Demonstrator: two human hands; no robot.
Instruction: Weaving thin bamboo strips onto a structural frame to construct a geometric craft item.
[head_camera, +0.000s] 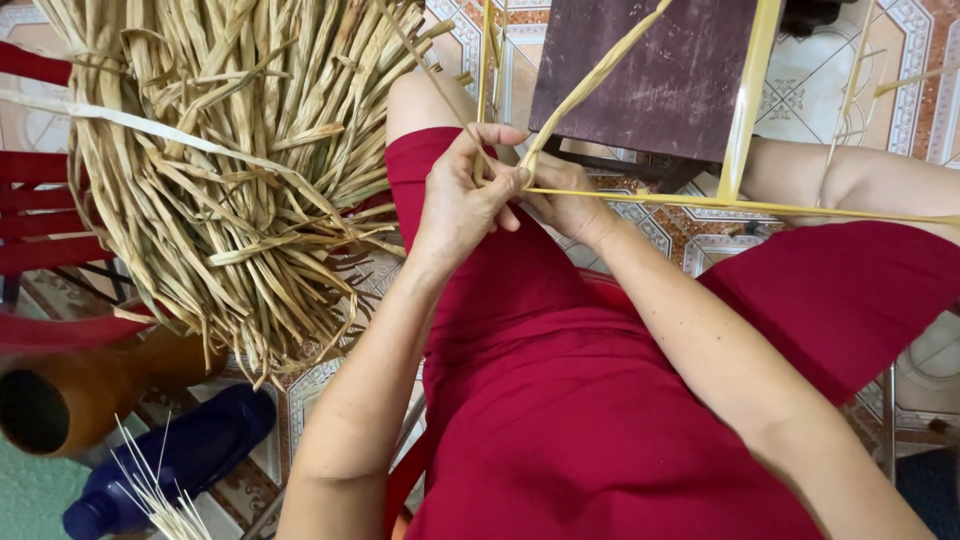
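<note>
My left hand (465, 195) and my right hand (568, 205) meet above my lap, both pinching thin yellow straw strips (745, 125) where they cross. One strip runs up and right from my fingers over a dark wooden stool (650, 75); another runs level to the right across my knee. A wide pale strip stands nearly upright at the right of the stool. My right hand is partly hidden behind the left. I wear red clothing (600, 400) and sit with both knees bare.
A big bundle of dried straw (240, 160) lies on a red chair (45, 250) at the left. A brown gourd-shaped vessel (70, 395) and a blue plastic bottle (175, 465) lie on the patterned tiled floor (900, 60) below it.
</note>
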